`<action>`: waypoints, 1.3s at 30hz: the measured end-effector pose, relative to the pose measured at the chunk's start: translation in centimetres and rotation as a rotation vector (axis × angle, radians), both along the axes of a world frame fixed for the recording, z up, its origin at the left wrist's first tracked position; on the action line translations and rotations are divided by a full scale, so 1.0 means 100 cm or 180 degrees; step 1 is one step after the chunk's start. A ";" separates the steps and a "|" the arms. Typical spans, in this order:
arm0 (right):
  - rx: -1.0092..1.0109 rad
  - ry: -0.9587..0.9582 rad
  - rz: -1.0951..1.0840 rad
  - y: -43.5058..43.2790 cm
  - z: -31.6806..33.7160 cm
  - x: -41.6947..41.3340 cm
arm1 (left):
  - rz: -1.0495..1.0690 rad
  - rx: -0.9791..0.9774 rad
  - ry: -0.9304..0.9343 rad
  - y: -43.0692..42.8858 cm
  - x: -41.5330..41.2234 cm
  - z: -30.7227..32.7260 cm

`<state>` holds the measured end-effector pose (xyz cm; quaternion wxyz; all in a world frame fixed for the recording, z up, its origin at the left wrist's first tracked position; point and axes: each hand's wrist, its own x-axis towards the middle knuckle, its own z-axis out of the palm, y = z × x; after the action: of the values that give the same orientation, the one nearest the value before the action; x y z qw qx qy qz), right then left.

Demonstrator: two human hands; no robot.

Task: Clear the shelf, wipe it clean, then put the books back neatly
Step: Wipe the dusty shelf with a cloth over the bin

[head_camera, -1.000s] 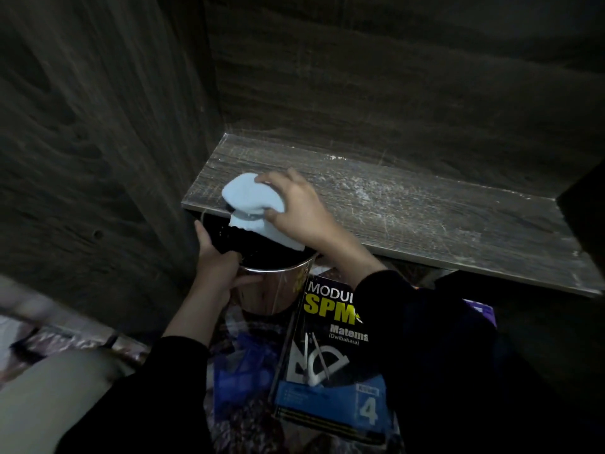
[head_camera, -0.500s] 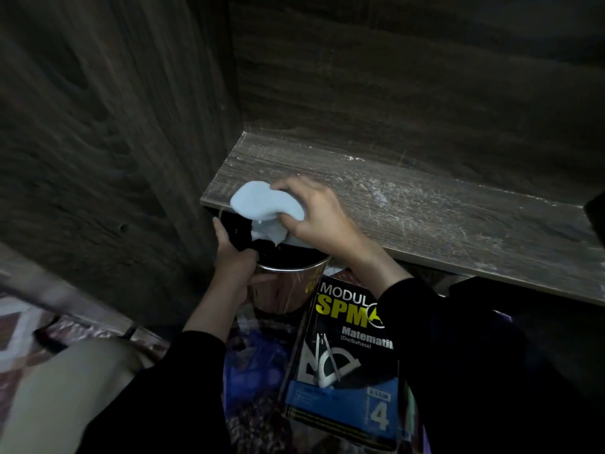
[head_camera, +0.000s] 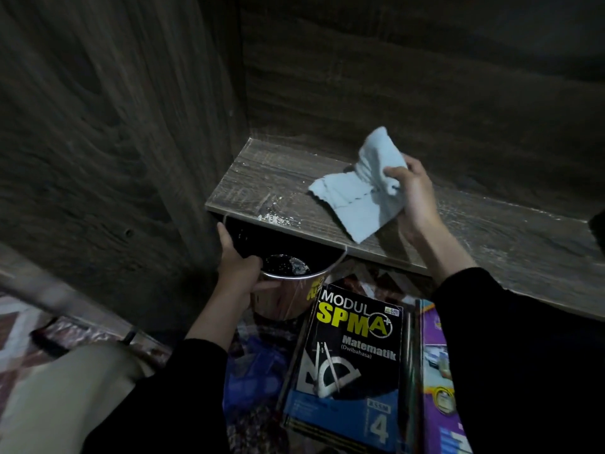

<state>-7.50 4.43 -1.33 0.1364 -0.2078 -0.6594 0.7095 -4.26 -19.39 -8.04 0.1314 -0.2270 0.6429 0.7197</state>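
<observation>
From the head camera, the wooden shelf [head_camera: 491, 234] runs across the middle of the view, bare of books and marked with pale dust. A small heap of white crumbs [head_camera: 275, 218] sits near its front left edge. The right hand [head_camera: 414, 194] is over the shelf, with its thumb and fingers closed in a pinch on the upper right part of a light blue cloth [head_camera: 357, 198]. The top of the cloth sticks up behind the hand and the rest fans out to the left over the board (whether it lies flat on the wood or just above it I cannot tell).

The left hand [head_camera: 239, 267] grips the rim of a shiny metal tin [head_camera: 284, 299], thumb curled across the outer wall and fingers along the rim. The tin is tucked just under the shelf's front left corner, and whitish bits show in its dark inside.

The books lie on the patterned floor below the shelf. A black maths book [head_camera: 353, 365] is on top of a stack, and a purple book [head_camera: 435, 371] just beside it is partly hidden by the right sleeve
</observation>
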 end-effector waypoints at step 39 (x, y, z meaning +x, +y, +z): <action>0.3370 0.0818 0.1493 -0.088 -0.030 0.042 | -0.0080 -0.0160 -0.0026 -0.001 0.003 0.003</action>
<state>-3.28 -4.41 -4.29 0.1398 0.1273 -0.9302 0.3147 -3.94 -19.49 -7.69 0.1374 -0.2251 0.6630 0.7006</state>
